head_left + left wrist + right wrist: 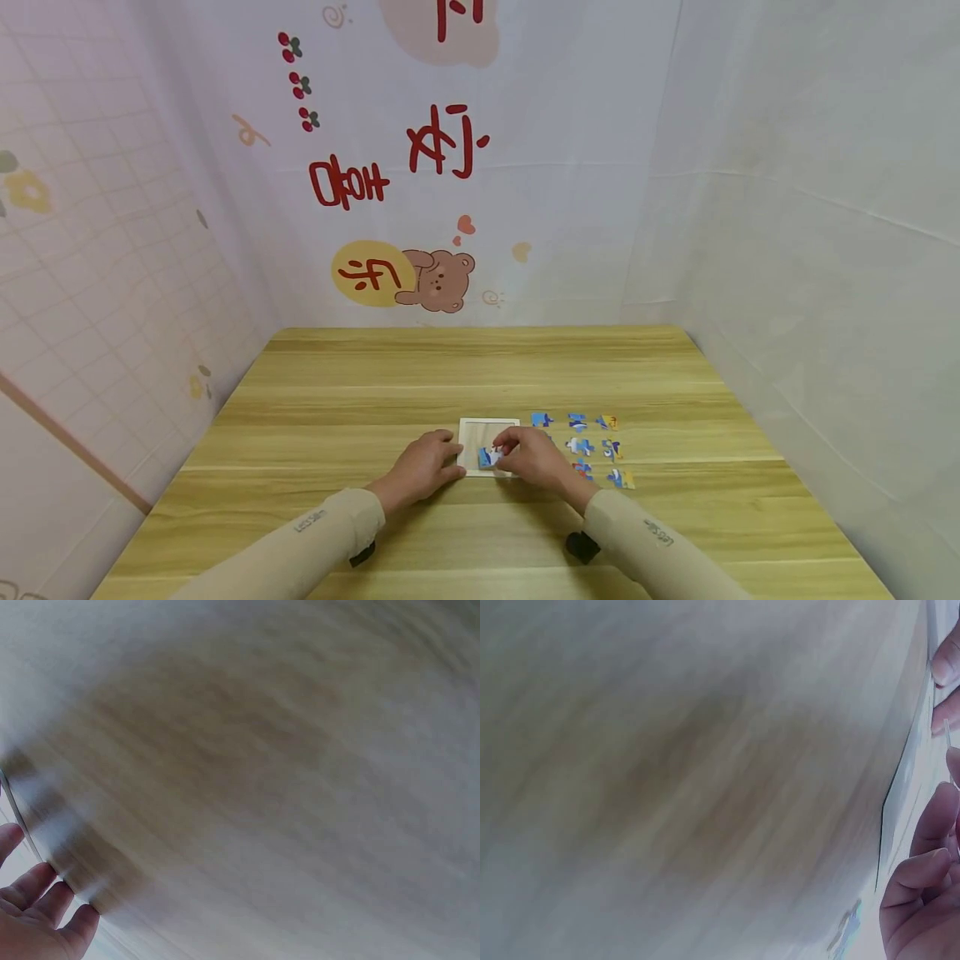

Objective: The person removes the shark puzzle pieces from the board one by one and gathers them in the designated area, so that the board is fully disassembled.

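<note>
A white-rimmed puzzle frame [489, 420] lies flat on the wooden table. My left hand [427, 467] rests at its left side, fingertips against the rim; in the left wrist view its fingers [54, 900] are spread along that edge. Over the lower part of the frame, my right hand [531, 458] pinches a blue and white jigsaw piece [487, 457] between thumb and fingertips. The right wrist view catches a thin edge of the held piece [947, 733] and curled fingers [919, 877]. The right hand hides the frame's right side.
Right of the frame, several loose jigsaw pieces [577, 447] lie in rough rows, some partly behind the right hand. The wooden table [337, 375] reaches back to a printed cloth wall [570, 250]. Cloth walls also stand at both sides.
</note>
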Tool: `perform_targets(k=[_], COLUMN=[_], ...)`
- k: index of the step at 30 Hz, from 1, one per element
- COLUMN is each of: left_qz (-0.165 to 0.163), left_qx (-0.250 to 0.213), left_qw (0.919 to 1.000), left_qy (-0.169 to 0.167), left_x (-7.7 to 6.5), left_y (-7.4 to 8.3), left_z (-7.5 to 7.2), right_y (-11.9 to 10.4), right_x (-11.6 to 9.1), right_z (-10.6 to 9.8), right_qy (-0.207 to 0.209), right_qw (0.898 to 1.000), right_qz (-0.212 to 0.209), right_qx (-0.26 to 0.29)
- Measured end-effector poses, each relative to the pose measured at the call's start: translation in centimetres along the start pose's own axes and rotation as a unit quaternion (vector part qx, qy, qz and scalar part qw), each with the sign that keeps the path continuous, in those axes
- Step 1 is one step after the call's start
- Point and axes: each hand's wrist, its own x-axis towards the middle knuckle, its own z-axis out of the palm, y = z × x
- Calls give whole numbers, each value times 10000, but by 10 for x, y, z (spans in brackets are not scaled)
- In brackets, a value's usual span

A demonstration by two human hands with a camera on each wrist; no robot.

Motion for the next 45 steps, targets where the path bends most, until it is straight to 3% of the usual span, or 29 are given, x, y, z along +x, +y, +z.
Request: perform_targets(k=[4,14,21,45], left_qz=[-37,40,5,-71], left_qx=[-12,-49,-41,-206], left_qw=[10000,10000,10000,9998], left_qy=[-27,37,15,-21], left_x=[-1,-2,-2,-3], left_y=[0,0,-2,3], left_z=[0,-2,-2,-4], right_y=[4,26,37,46], right_x=[-5,-26,-38,-49], right_z=[-8,-33,-46,-53], right_qy=[42,126,96,50], right_qw=[9999,9999,9999,9988], right_qz=[133,-97,27,189], right_qx=[9,6,-122,-450])
